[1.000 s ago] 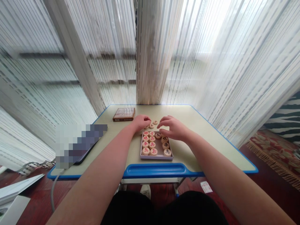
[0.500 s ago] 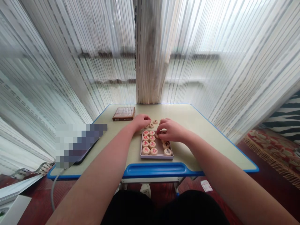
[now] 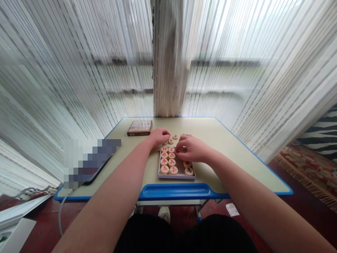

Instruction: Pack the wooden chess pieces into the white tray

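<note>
An open shallow box (image 3: 181, 176) on the table holds round wooden Chinese chess pieces. Two columns with red characters fill its left side, and black-lettered pieces, such as one at the front corner (image 3: 189, 171), line the right. Over the back right part of the box is my right hand (image 3: 190, 147), fingers pinched on a piece that they mostly cover. Beyond the back left corner, my left hand (image 3: 160, 136) curls its fingers closed at a piece, largely hidden beneath them. Close to its fingertips lie loose pieces (image 3: 171, 141), one of them farther back (image 3: 175, 137).
A flat brown lidded box (image 3: 139, 128) lies at the back left. A dark tablet-like device (image 3: 101, 165), partly blurred out, rests along the left edge with a white cable (image 3: 60, 218). The table's front has a blue trough (image 3: 175, 190). Sheer curtains (image 3: 168, 59) hang behind.
My right hand has shifted slightly within the back of the box, its fingertips lower and closer to the red column. My left hand has stayed nearly in place. The view moved a little.
</note>
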Demonstrator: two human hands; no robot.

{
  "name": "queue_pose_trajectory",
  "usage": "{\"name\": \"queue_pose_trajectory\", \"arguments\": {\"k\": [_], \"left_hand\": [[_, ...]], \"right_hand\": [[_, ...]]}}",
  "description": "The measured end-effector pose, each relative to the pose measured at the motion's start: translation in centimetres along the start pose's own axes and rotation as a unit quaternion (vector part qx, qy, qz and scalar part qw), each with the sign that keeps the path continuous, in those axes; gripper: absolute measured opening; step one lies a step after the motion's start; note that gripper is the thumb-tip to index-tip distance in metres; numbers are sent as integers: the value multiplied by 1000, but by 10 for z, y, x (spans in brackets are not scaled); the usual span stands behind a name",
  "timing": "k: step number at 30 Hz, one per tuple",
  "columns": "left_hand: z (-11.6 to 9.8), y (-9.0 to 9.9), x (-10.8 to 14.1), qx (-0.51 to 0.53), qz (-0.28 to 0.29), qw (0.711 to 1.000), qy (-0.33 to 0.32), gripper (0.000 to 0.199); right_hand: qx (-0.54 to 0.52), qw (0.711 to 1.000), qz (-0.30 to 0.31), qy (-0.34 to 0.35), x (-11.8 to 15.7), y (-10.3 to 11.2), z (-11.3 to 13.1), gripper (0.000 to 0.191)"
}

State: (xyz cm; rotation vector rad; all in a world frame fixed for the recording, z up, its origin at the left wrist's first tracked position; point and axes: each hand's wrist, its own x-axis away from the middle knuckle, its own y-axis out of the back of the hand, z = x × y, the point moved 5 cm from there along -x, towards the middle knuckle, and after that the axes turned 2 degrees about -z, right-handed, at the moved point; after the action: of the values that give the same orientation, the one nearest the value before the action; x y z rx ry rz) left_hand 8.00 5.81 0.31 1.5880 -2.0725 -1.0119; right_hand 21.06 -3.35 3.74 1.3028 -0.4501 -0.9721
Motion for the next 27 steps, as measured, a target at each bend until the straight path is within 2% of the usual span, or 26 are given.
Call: {"name": "queue_pose_trajectory", "arguments": {"k": [7,27], "left_hand": [[1,-1,-1,3,1,1000,-3,26],[1,-1,-1,1,-8,1000,-4,24]], "right_hand": [[52,999,6,5,-1,-4,2,19],[51,999,-6,6,-3,-6,-2,17]]}}
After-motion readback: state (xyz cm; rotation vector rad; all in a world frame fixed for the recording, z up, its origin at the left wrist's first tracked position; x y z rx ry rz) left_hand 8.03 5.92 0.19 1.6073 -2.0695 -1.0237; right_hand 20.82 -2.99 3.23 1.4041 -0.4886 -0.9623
